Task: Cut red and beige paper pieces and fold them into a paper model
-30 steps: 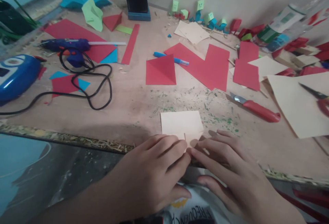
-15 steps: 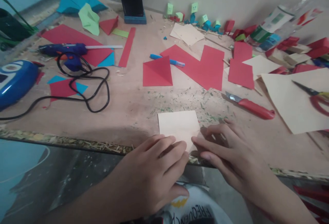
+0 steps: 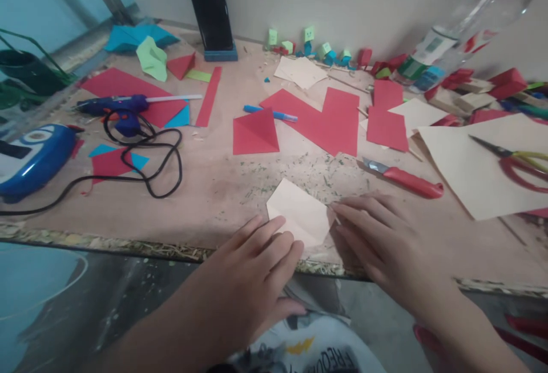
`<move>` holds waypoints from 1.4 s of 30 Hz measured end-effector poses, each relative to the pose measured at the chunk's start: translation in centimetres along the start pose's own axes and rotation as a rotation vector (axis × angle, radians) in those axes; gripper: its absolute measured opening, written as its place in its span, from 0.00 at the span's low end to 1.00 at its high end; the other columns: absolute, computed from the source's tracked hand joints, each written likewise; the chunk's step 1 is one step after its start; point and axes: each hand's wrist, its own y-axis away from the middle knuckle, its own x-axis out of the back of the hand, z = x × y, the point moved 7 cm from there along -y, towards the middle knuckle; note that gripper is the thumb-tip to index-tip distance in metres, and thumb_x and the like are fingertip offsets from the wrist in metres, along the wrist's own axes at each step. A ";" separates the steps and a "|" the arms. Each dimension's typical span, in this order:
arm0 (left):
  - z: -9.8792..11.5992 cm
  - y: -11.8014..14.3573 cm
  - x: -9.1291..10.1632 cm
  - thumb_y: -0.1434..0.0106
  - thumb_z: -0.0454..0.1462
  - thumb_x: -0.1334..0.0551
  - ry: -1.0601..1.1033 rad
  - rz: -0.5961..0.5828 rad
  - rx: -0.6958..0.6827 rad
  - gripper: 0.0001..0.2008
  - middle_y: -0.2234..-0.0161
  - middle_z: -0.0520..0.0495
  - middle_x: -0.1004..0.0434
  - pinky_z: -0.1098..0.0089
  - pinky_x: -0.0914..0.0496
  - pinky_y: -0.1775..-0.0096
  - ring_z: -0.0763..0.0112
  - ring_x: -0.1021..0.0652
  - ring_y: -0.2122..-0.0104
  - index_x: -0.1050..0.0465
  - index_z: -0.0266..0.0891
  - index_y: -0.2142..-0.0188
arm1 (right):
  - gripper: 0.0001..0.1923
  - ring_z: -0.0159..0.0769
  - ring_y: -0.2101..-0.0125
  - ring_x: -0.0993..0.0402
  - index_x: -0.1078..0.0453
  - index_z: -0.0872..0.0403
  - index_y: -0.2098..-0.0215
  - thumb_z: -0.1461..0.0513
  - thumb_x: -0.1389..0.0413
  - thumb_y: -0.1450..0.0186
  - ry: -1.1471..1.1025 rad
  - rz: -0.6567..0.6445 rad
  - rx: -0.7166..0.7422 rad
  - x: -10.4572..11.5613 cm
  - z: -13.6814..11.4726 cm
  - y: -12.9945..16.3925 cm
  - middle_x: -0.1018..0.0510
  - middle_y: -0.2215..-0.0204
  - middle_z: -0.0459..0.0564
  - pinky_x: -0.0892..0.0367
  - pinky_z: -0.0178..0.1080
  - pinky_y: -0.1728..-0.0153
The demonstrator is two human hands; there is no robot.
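The cream folded paper (image 3: pixel 301 215) has turned from square-on to a diagonal, lying at the near edge of the surface (image 3: pixel 214 184). The left hand (image 3: pixel 252 276) and right hand (image 3: pixel 385 241), fingers spread flat, touch its near and right edges. A red utility knife (image 3: pixel 405 179) lies just beyond to the right.

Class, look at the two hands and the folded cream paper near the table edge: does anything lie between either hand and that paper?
Nothing visible does. The left hand and right hand both have fingertips at the cream paper.
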 end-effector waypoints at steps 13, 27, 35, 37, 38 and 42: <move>-1.2 0.1 0.6 0.24 0.45 0.42 0.044 -0.039 -0.036 0.21 0.45 0.36 0.21 0.49 0.29 0.38 0.48 0.24 0.39 0.29 0.29 0.43 | 0.06 0.30 0.75 0.23 0.23 0.48 0.53 0.59 0.39 0.28 -0.522 0.008 -0.318 0.0 0.2 -0.8 0.19 0.73 0.41 0.28 0.30 0.75; -1.7 0.1 0.7 0.22 0.48 0.46 0.059 0.001 -0.012 0.22 0.42 0.34 0.21 0.56 0.30 0.37 0.54 0.24 0.39 0.27 0.32 0.44 | 0.13 0.36 0.61 0.18 0.17 0.43 0.57 0.64 0.43 0.27 -0.288 -0.166 0.032 1.5 -0.3 -2.8 0.18 0.58 0.48 0.20 0.37 0.62; -1.8 0.2 0.2 0.23 0.48 0.45 0.123 0.005 -0.001 0.22 0.42 0.35 0.21 0.55 0.31 0.36 0.53 0.25 0.38 0.27 0.32 0.45 | 0.09 0.36 0.52 0.21 0.23 0.46 0.51 0.64 0.42 0.26 -0.260 -0.171 0.145 1.3 -1.5 -4.7 0.18 0.52 0.48 0.24 0.38 0.52; -1.9 0.1 0.2 0.23 0.48 0.44 0.146 0.007 0.004 0.21 0.42 0.35 0.22 0.55 0.31 0.36 0.53 0.25 0.39 0.27 0.32 0.45 | 0.08 0.35 0.54 0.22 0.24 0.50 0.52 0.67 0.42 0.27 -0.232 -0.110 0.164 1.1 -2.2 -4.6 0.19 0.54 0.50 0.25 0.36 0.55; -1.9 0.0 0.3 0.23 0.47 0.43 0.155 0.013 0.001 0.20 0.42 0.34 0.22 0.55 0.31 0.37 0.53 0.25 0.39 0.27 0.32 0.46 | 0.08 0.34 0.55 0.23 0.25 0.51 0.54 0.68 0.43 0.27 -0.220 -0.091 0.172 1.0 -2.5 -4.3 0.19 0.55 0.50 0.26 0.36 0.56; -2.0 -0.3 0.4 0.25 0.47 0.41 0.160 0.015 -0.009 0.20 0.44 0.34 0.21 0.56 0.30 0.38 0.53 0.24 0.40 0.27 0.31 0.47 | 0.08 0.36 0.58 0.28 0.26 0.53 0.54 0.70 0.44 0.27 -0.179 -0.111 0.255 -0.1 -3.1 -2.9 0.21 0.59 0.50 0.30 0.38 0.57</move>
